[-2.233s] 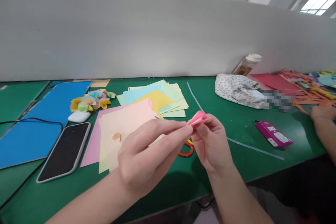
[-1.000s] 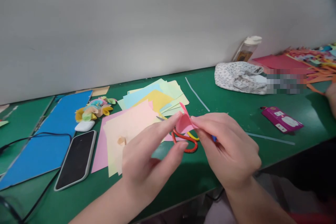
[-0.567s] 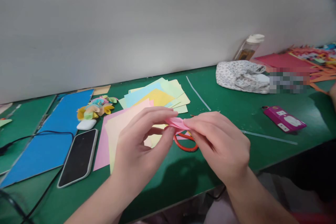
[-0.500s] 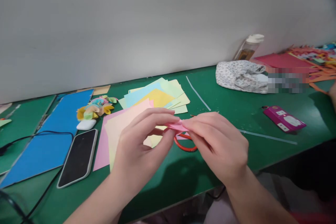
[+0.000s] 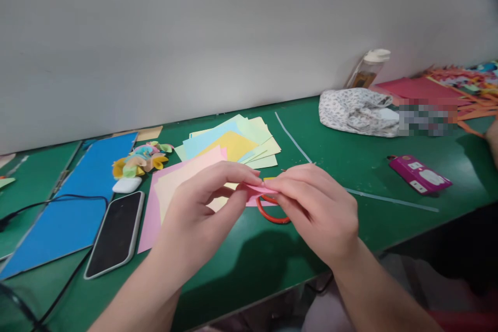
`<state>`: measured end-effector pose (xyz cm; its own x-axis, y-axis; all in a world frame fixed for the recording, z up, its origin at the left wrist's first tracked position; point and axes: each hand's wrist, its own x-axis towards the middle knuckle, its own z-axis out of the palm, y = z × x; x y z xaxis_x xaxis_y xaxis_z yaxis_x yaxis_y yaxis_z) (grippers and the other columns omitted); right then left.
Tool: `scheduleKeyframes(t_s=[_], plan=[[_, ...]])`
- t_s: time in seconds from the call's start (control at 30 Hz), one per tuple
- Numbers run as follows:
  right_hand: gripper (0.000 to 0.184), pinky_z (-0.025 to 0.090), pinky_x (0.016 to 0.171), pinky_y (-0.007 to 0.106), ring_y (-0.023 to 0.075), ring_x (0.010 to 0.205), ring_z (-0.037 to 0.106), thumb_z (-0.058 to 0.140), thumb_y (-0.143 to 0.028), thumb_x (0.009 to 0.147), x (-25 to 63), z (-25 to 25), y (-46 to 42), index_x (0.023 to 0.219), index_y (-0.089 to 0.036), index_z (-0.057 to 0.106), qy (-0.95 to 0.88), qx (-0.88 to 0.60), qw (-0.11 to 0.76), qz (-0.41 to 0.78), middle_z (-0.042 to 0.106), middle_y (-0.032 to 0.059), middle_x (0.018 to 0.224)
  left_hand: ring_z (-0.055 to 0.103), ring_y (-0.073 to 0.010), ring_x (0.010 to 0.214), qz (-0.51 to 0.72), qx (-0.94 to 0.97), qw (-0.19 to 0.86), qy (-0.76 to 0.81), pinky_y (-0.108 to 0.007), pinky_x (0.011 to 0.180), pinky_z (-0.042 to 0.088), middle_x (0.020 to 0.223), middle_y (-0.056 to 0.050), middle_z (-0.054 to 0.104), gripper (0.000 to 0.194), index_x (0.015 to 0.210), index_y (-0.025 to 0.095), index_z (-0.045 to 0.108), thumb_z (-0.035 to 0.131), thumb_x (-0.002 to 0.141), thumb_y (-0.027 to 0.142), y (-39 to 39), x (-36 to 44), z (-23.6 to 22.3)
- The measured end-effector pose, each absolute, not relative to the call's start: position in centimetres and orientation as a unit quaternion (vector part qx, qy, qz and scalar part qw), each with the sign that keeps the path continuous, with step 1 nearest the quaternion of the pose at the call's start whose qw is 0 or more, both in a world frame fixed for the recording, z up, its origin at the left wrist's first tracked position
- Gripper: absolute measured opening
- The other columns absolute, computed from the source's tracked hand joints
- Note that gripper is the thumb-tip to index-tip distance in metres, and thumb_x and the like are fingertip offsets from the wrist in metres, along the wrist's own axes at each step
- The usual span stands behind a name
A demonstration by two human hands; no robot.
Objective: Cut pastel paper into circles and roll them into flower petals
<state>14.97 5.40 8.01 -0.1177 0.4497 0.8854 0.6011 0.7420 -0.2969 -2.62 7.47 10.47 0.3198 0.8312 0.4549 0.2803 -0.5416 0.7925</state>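
A small folded piece of pink paper [image 5: 254, 189] is held between my two hands above the table. My left hand [image 5: 206, 207] pinches its left end between thumb and fingers. The fingertips of my right hand [image 5: 319, 207] are closed on its right end, and they cover part of it. Below the paper lie scissors with a red handle loop [image 5: 274, 215]; their other parts are mostly hidden by my hands. Peach and pink paper sheets [image 5: 187, 168] lie under and beyond my left hand. Behind them is a fanned stack of yellow, blue and green sheets [image 5: 233, 137].
On the left are a phone [image 5: 114, 236], a white case [image 5: 127, 184], crumpled paper petals [image 5: 142, 158], a blue board [image 5: 58, 218] and a black cable. On the right are thin pale strips [image 5: 392, 199], a purple pack [image 5: 420, 174], a patterned cloth [image 5: 354, 111] and a bottle [image 5: 369, 67].
The pink paper, earlier standing up between my fingertips, has come lower and flatter. My right hand turned over to pinch its right end, and both hands have shifted slightly left.
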Motion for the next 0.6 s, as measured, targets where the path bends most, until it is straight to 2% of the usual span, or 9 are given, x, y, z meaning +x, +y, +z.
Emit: scheduleKeyframes(t_s=[0.13,0.2,0.3,0.37,0.5,0.6], plan=[[0.015,0.055,0.067,0.032,0.0184,0.071,0.067,0.058,-0.006,0.091,14.7,7.6,5.5,0.086,-0.011,0.071,-0.790,-0.345,0.499,-0.086,0.074,0.0087,0.075,0.068,-0.0132,0.104,0.458,0.774,0.230,0.373,-0.021,0.090,0.056,0.109,0.003,0.074,0.027,0.103,0.027,0.071,0.058,0.087,0.010,7.5,-3.1,10.8],[0.021,0.053,0.064,0.032,0.0185,0.069,0.065,0.055,-0.009,0.094,14.3,7.4,5.4,0.080,-0.011,0.071,-0.823,-0.341,0.448,-0.076,0.071,0.0076,0.072,0.065,-0.0151,0.112,0.431,0.798,0.218,0.361,-0.023,0.095,0.053,0.116,0.002,0.072,0.027,0.108,0.027,0.070,0.057,0.089,0.013,7.5,-3.3,10.9],[0.036,0.053,0.064,0.031,0.0175,0.065,0.060,0.048,-0.009,0.097,13.4,7.3,5.0,0.068,-0.011,0.068,-0.855,-0.326,0.397,-0.076,0.068,0.0066,0.065,0.066,-0.0164,0.110,0.330,0.840,0.272,0.335,-0.024,0.090,0.055,0.115,0.000,0.073,0.025,0.112,0.027,0.070,0.054,0.094,0.021,7.7,-3.3,10.9],[0.039,0.054,0.068,0.032,0.0172,0.066,0.061,0.046,-0.010,0.098,12.9,7.2,4.7,0.067,-0.012,0.069,-0.866,-0.311,0.384,-0.072,0.069,0.0069,0.065,0.067,-0.0170,0.106,0.281,0.841,0.318,0.335,-0.025,0.088,0.056,0.112,-0.001,0.074,0.026,0.114,0.028,0.071,0.051,0.097,0.027,8.0,-3.4,10.7],[0.035,0.054,0.069,0.032,0.0173,0.069,0.063,0.051,-0.015,0.098,12.5,7.2,4.0,0.072,-0.013,0.073,-0.885,-0.289,0.362,-0.040,0.070,0.0054,0.066,0.069,-0.0164,0.102,0.261,0.807,0.378,0.371,-0.023,0.083,0.057,0.105,0.002,0.075,0.025,0.111,0.032,0.072,0.052,0.097,0.034,8.8,-3.7,10.2],[0.026,0.054,0.070,0.034,0.0186,0.071,0.064,0.057,-0.010,0.094,12.5,7.1,3.8,0.073,-0.013,0.073,-0.893,-0.283,0.348,-0.019,0.069,0.0032,0.065,0.070,-0.0140,0.092,0.253,0.808,0.402,0.349,-0.020,0.078,0.057,0.097,0.002,0.076,0.019,0.101,0.029,0.075,0.057,0.094,0.031,9.3,-3.9,10.3]])
